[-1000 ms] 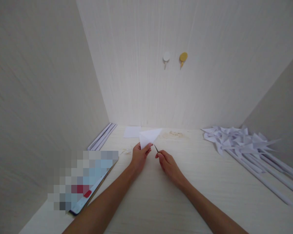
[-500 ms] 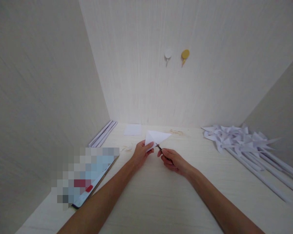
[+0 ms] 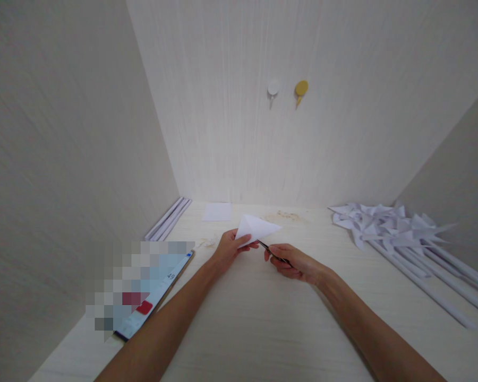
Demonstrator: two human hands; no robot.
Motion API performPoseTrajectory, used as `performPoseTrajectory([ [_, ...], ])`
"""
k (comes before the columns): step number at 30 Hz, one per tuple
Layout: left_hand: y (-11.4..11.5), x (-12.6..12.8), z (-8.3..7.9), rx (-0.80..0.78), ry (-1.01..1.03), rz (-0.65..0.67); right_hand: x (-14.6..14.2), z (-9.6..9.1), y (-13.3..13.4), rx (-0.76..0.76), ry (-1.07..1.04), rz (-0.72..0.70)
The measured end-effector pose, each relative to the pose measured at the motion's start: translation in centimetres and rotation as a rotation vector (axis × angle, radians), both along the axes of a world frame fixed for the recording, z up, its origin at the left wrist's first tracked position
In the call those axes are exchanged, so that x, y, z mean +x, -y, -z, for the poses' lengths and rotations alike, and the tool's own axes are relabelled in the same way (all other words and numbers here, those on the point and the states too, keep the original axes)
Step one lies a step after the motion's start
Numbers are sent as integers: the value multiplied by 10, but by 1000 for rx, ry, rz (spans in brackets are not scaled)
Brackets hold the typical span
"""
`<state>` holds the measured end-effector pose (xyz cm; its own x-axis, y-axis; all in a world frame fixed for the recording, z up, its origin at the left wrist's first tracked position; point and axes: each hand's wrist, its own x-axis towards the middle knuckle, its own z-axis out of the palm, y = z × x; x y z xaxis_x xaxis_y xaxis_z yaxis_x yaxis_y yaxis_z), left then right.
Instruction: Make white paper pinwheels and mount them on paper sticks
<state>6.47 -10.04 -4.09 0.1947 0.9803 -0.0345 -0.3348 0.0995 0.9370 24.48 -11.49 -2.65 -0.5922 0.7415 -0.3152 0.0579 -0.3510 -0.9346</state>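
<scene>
While aloft, paper triangle (image 3: 257,228) at scissors (image 3: 265,246)

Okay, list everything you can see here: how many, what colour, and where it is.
paper triangle: one, white, folded, held above the table
thin tool: one, dark, perhaps scissors, tip at the triangle's lower edge
paper square: one, white, flat at the table's back
pinwheels: a pile, white, on long sticks, table's right
rolled sticks: about three, white, along the left wall
white hook: one, back wall
yellow hook: one, beside the white one
flat device: one, screen blurred, table's left front
table: one, pale wood
left hand: grip on the paper triangle
right hand: grip on the thin tool
</scene>
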Motion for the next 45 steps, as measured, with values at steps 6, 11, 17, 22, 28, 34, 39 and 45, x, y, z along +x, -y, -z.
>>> performPoseTrajectory([
  [6,-1,-1,0,-20,2,7,1,2,-1,10,1,-4],
  [11,-4,-3,4,-15,-14,29,1,1,-2,12,6,-22],
  [17,-4,-4,3,-20,-10,44,0,-1,-1,-9,-1,-21],
  [22,-3,-4,1,-24,-4,47,0,-2,0,-23,3,-19],
  [28,-3,-5,2,-27,-1,57,1,-2,-1,-22,-4,-35],
  [34,-5,-6,3,-32,-15,83,1,0,-3,-27,-3,-39],
  [39,-5,-7,2,-30,-8,98,0,1,-2,-13,2,-33],
  [45,-5,-7,2,-31,-1,84,-1,1,-1,1,22,-23],
])
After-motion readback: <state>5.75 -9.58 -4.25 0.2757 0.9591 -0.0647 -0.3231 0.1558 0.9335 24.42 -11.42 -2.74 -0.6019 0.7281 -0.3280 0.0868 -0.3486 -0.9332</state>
